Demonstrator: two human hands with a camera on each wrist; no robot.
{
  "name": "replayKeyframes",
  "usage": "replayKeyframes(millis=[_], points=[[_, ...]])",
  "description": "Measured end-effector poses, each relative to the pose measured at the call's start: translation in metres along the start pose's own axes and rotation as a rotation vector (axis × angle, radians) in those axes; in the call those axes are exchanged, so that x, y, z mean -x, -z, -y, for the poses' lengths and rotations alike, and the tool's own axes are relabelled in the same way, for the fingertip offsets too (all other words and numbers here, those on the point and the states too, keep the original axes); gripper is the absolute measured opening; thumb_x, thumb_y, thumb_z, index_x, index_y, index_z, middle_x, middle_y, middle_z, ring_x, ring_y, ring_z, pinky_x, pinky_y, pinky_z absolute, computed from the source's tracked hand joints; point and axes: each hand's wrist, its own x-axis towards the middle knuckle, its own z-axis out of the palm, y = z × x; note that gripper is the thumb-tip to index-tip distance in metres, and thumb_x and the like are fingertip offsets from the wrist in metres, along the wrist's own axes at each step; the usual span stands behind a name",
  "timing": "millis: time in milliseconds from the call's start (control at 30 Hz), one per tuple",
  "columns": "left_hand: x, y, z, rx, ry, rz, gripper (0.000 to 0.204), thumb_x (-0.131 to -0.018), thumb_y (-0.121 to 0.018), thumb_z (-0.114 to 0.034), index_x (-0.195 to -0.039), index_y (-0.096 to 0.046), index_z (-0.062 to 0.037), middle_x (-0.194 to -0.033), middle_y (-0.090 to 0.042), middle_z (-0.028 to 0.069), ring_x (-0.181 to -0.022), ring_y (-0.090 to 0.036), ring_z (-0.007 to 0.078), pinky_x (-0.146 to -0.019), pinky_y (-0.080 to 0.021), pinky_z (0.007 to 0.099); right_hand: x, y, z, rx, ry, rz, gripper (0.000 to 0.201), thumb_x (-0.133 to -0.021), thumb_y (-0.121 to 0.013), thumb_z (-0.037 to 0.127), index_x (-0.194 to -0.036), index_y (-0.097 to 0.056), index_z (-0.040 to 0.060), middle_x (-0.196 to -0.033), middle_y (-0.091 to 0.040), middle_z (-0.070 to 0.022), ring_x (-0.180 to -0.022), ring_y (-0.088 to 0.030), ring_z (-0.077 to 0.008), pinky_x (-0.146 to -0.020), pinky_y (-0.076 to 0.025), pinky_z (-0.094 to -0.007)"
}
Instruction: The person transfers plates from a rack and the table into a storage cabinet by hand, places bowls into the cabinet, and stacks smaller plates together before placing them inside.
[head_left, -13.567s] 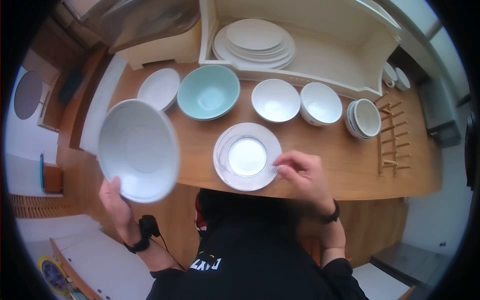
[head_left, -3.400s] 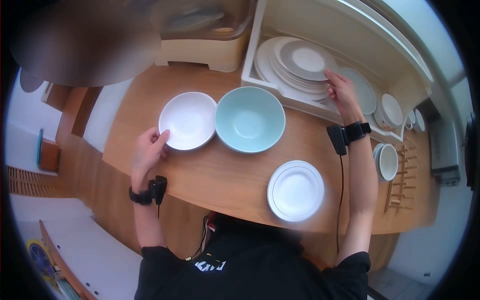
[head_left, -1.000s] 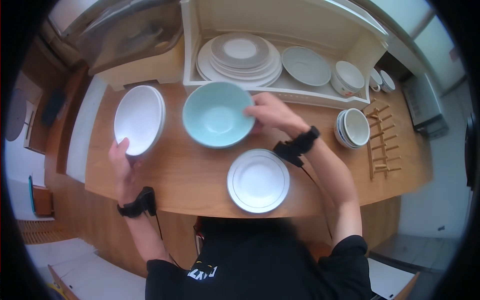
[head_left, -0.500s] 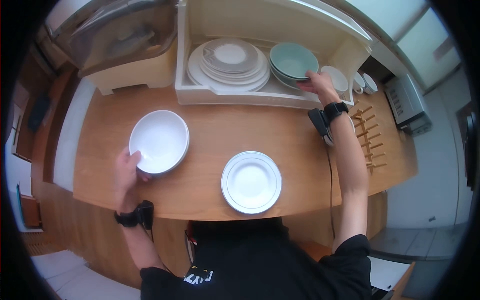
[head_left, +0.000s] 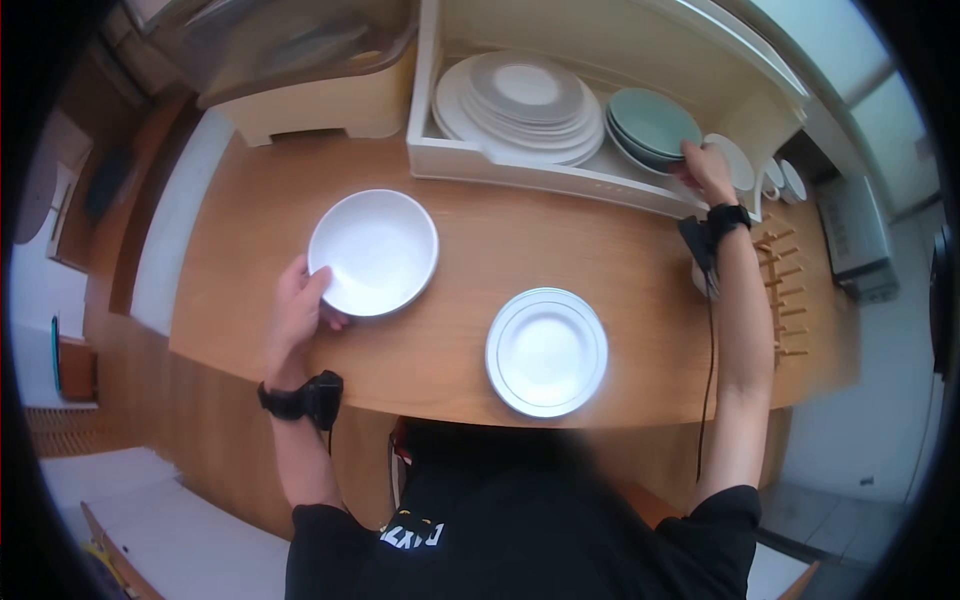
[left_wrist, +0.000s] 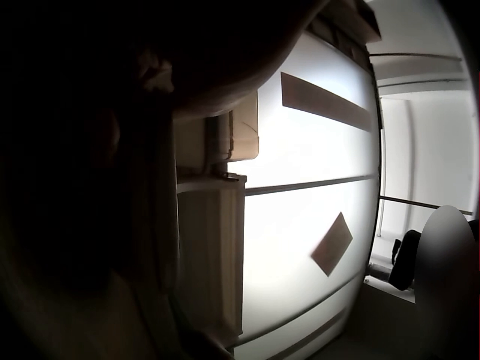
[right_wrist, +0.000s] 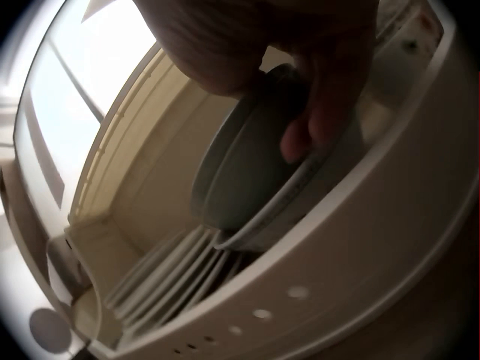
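Note:
In the head view my left hand (head_left: 298, 300) holds a white bowl (head_left: 375, 252) by its left rim, thumb over the edge and fingers below, above the left part of the table. My right hand (head_left: 710, 172) pinches the right rim of a pale green bowl (head_left: 652, 122) inside the cream dish rack (head_left: 600, 188). The green bowl sits on a wider grey dish, seen beneath it in the right wrist view, where my fingers (right_wrist: 330, 112) curl over the rim. The left wrist view is mostly dark.
White plates (head_left: 547, 352) lie near the table's front edge. Several plates (head_left: 530, 85) are stacked at the rack's left, a white bowl (head_left: 733, 160) at its right. A wooden peg rack (head_left: 787, 290) and cups (head_left: 790, 180) stand on the right; a lidded cream box (head_left: 310, 110) is back left.
A ring-patterned plate has joined the rack's plate stack. My right hand has moved the green bowl from the table into the rack; my left hand has brought the white bowl rightward and levelled it.

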Motion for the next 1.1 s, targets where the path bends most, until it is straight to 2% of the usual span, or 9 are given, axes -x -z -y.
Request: replayKeyframes(millis=[133, 233, 333, 567, 733, 833, 900, 1000, 1100], points=[[0.000, -0.002, -0.001, 0.002, 0.005, 0.044, 0.028, -0.095, -0.052, -0.017, -0.115, -0.052, 0.0037, -0.071, -0.064, 0.0088, -0.047, -0.059, 0.0131, -0.038, -0.047, 0.0216, 0.011, 0.003, 0.011, 0.492, 0.142, -0.111, 0.043, -0.080, -0.055, 0.035, -0.073, -0.070, -0.0045, -0.079, -0.069, -0.0224, -0.072, -0.071, -0.0313, -0.071, -0.054, -0.0400], [0.001, -0.006, 0.000, -0.022, -0.015, 0.036, 0.028, -0.096, -0.052, -0.017, -0.115, -0.051, 0.0038, -0.072, -0.065, 0.0092, -0.047, -0.059, 0.0130, -0.038, -0.047, 0.0211, -0.002, -0.002, -0.010, 0.644, 0.237, -0.215, 0.044, -0.080, -0.053, 0.035, -0.083, -0.070, -0.0050, -0.088, -0.068, -0.0272, -0.087, -0.067, -0.0413, -0.083, -0.051, -0.0448], [0.003, -0.010, -0.006, -0.036, -0.013, 0.037, 0.028, -0.096, -0.051, -0.017, -0.115, -0.051, 0.0037, -0.072, -0.065, 0.0095, -0.047, -0.059, 0.0128, -0.038, -0.047, 0.0208, 0.015, 0.002, 0.006, 0.561, 0.148, -0.071, 0.045, -0.082, -0.051, 0.034, -0.090, -0.069, -0.0066, -0.098, -0.065, -0.0297, -0.099, -0.062, -0.0448, -0.089, -0.048, -0.0475], [0.010, -0.028, -0.021, -0.077, -0.095, 0.037, 0.028, -0.097, -0.049, -0.016, -0.117, -0.051, 0.0041, -0.074, -0.065, 0.0099, -0.048, -0.060, 0.0133, -0.037, -0.047, 0.0216, 0.026, 0.003, 0.003, 0.512, 0.158, -0.032, 0.046, -0.086, -0.048, 0.034, -0.094, -0.069, -0.0060, -0.099, -0.067, -0.0278, -0.097, -0.063, -0.0440, -0.089, -0.049, -0.0485], [0.015, -0.052, -0.048, -0.056, -0.188, 0.011, 0.031, -0.097, -0.050, -0.018, -0.118, -0.051, 0.0047, -0.076, -0.065, 0.0096, -0.047, -0.059, 0.0135, -0.036, -0.046, 0.0222, 0.086, 0.007, 0.028, 0.554, 0.408, -0.320, 0.053, -0.090, -0.052, 0.045, -0.102, -0.068, -0.0040, -0.088, -0.070, -0.0239, -0.087, -0.066, -0.0433, -0.079, -0.052, -0.0478], [0.016, -0.081, -0.079, -0.074, -0.266, 0.140, 0.036, -0.096, -0.052, -0.023, -0.118, -0.052, 0.0056, -0.076, -0.063, 0.0083, -0.050, -0.058, 0.0122, -0.037, -0.045, 0.0222, 0.138, 0.006, 0.057, 0.259, 0.563, -0.147, 0.059, -0.090, -0.054, 0.054, -0.101, -0.069, -0.0029, -0.082, -0.071, -0.0196, -0.076, -0.069, -0.0333, -0.070, -0.055, -0.0416], [0.016, -0.111, -0.091, -0.072, -0.276, 0.206, 0.037, -0.095, -0.053, -0.024, -0.118, -0.052, 0.0054, -0.077, -0.062, 0.0074, -0.053, -0.059, 0.0108, -0.039, -0.044, 0.0216, 0.155, -0.004, 0.059, -0.057, 0.467, 0.362, 0.059, -0.091, -0.053, 0.056, -0.095, -0.069, -0.0010, -0.075, -0.070, -0.0120, -0.064, -0.067, -0.0195, -0.060, -0.054, -0.0324], [0.010, -0.158, -0.106, -0.053, -0.327, 0.267, 0.036, -0.096, -0.053, -0.023, -0.118, -0.054, 0.0049, -0.077, -0.063, 0.0061, -0.055, -0.059, 0.0090, -0.040, -0.044, 0.0210, 0.152, -0.013, 0.048, -0.412, 0.513, 0.675, 0.058, -0.093, -0.050, 0.056, -0.090, -0.069, 0.0009, -0.070, -0.067, -0.0065, -0.057, -0.062, -0.0100, -0.054, -0.051, -0.0238], [-0.004, -0.184, -0.113, -0.054, -0.350, 0.308, 0.034, -0.097, -0.053, -0.023, -0.118, -0.055, 0.0044, -0.077, -0.063, 0.0047, -0.055, -0.059, 0.0078, -0.040, -0.044, 0.0210, 0.143, 0.000, 0.036, -0.678, 0.440, 0.705, 0.050, -0.093, -0.054, 0.049, -0.088, -0.068, 0.0009, -0.069, -0.066, -0.0074, -0.053, -0.061, -0.0098, -0.049, -0.049, -0.0205]])
